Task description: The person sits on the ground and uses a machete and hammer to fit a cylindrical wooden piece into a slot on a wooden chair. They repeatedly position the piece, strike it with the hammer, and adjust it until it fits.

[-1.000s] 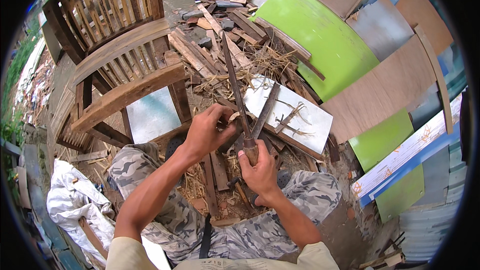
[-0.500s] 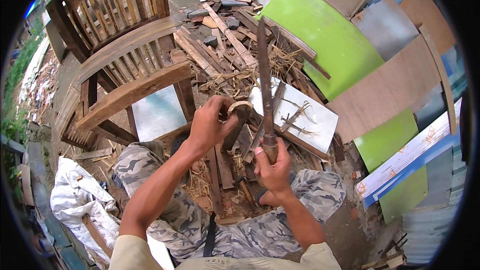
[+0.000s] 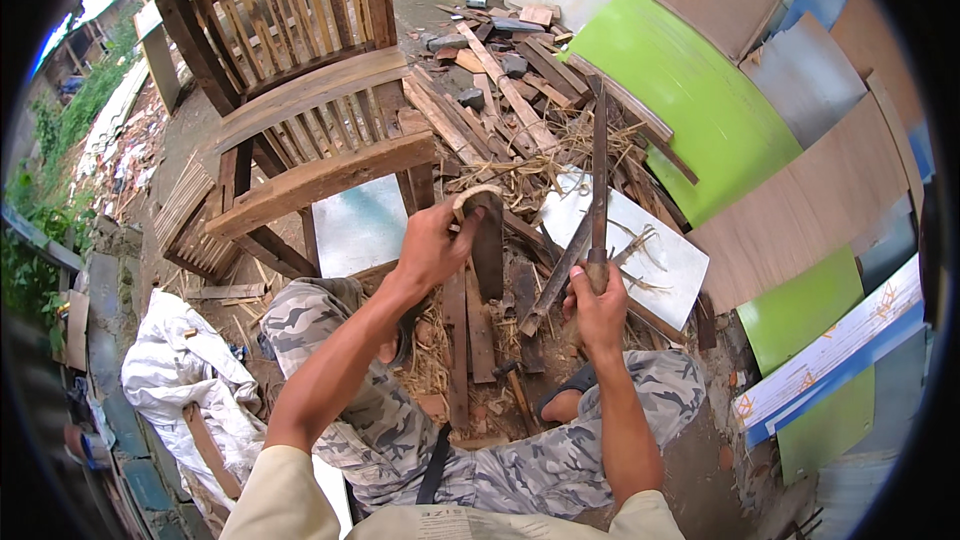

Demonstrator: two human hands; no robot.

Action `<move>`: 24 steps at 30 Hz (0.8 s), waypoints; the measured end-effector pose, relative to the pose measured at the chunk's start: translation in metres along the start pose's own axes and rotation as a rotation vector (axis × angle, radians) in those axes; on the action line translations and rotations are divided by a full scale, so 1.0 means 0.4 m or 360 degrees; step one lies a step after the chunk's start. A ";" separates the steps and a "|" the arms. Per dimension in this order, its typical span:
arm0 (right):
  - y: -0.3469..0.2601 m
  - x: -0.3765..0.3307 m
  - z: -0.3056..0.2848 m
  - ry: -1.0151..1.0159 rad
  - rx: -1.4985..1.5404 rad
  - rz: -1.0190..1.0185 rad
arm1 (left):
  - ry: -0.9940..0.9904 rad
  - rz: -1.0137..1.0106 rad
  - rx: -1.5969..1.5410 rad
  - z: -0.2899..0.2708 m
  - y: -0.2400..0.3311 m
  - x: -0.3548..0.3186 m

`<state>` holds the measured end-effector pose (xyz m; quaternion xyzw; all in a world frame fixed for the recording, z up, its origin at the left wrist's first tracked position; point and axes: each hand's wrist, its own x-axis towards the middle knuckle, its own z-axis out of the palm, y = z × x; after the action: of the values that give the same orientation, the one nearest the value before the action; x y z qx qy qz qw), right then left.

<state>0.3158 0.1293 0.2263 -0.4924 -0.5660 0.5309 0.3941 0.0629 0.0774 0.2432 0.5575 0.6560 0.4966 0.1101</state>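
Observation:
My right hand (image 3: 601, 314) is wrapped round the wooden handle of a long, dark-bladed machete (image 3: 599, 175), held nearly upright with its tip pointing away from me. My left hand (image 3: 436, 244) is closed on the top of a dark wooden piece (image 3: 488, 252) with a pale, rounded end. That piece stands upright between my knees, apart from the blade. A hammer (image 3: 517, 390) lies on the littered ground between my feet, beside dark wooden strips (image 3: 456, 350).
A slatted wooden chair (image 3: 330, 185) stands at the left, before another slatted piece. Scrap wood (image 3: 520, 90) is heaped ahead, near a white board (image 3: 630, 240). Green sheets (image 3: 690, 100) and brown panels lean at the right. A white sack (image 3: 185, 360) lies at my left.
The whole view has shifted, so most things sit farther right. The machete has moved away from the wooden piece, to the right. Both hands keep their holds.

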 end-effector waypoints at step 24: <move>-0.046 0.007 -0.002 -0.0051 0.0185 -0.0153 | 0.1055 -0.0298 -0.0355 -0.825 -0.308 -0.104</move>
<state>0.3135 0.1330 0.2446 -0.4323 -0.5636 0.5511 0.4379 -0.2294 -0.1179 0.2902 0.2884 0.6460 0.7067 -0.0034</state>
